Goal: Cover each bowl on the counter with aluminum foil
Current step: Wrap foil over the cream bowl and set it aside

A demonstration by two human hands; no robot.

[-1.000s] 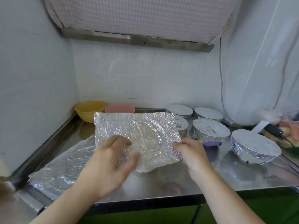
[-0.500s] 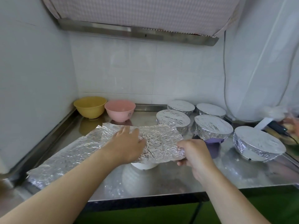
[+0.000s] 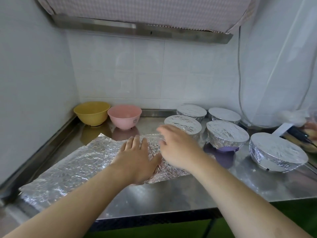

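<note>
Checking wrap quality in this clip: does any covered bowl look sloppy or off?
Yes. The purple bowl is only partly wrapped: its foil cover stops short and bare purple shows beneath. The other foil-covered bowls look neatly wrapped.

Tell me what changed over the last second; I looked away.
The foil sheet, held up at first, now lies draped low. The left hand presses flat on it; the right hand has released its edge and hovers open. The yellow bowl and pink bowl remain uncovered.

Left hand [image 3: 135,158] at frame centre, palm down, fingers straight and together, right hand [image 3: 178,150] just beside it, blurred, fingers spread, both forearms bare
</note>
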